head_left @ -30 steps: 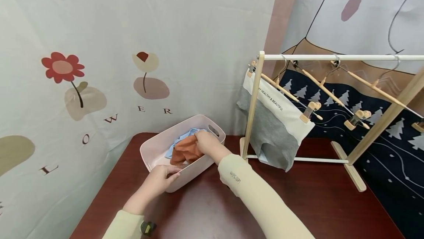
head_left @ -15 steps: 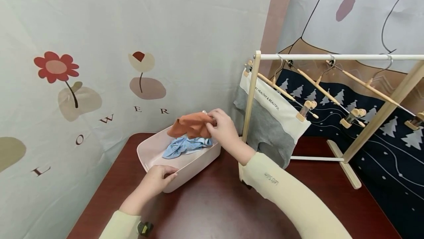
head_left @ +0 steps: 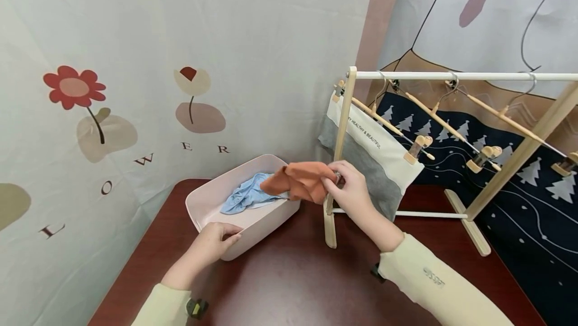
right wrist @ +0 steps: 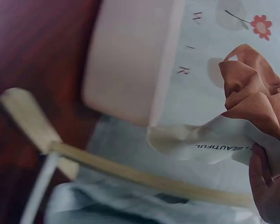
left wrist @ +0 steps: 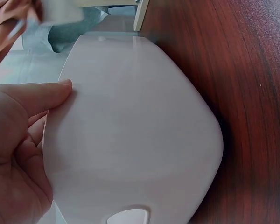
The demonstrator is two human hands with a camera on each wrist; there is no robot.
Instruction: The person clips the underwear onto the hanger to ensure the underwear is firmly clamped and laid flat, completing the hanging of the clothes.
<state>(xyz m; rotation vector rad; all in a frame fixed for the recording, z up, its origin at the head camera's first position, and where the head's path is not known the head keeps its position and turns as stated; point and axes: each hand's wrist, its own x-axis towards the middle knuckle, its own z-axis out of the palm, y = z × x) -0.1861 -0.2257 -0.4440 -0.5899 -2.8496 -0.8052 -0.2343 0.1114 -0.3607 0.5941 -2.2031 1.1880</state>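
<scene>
My right hand (head_left: 354, 190) pinches a pair of orange underpants (head_left: 300, 180) by one end, over the right end of a pale pink basket (head_left: 266, 233). In the right wrist view, the orange underpants (right wrist: 254, 88) hang crumpled, with a white waistband (right wrist: 210, 142) lettered "BEAUTIFUL". My left hand (head_left: 214, 240) grips the basket's near rim, thumb outside and fingers within. The left wrist view shows that thumb on the basket wall (left wrist: 135, 121). A crumpled light blue cloth (head_left: 248, 194) lies in the basket.
A wood-and-white rack (head_left: 344, 130) stands right of the basket, close to my right hand. Grey-and-white underpants (head_left: 370, 165) are clipped to its first hanger. Further hangers with clips (head_left: 484, 158) hang along the bar. Everything stands on a dark red-brown table (head_left: 289, 286).
My right hand has lifted the orange underpants out of the basket and moved right, towards the rack. The blue cloth has come into fuller view. My left hand stays on the rim.
</scene>
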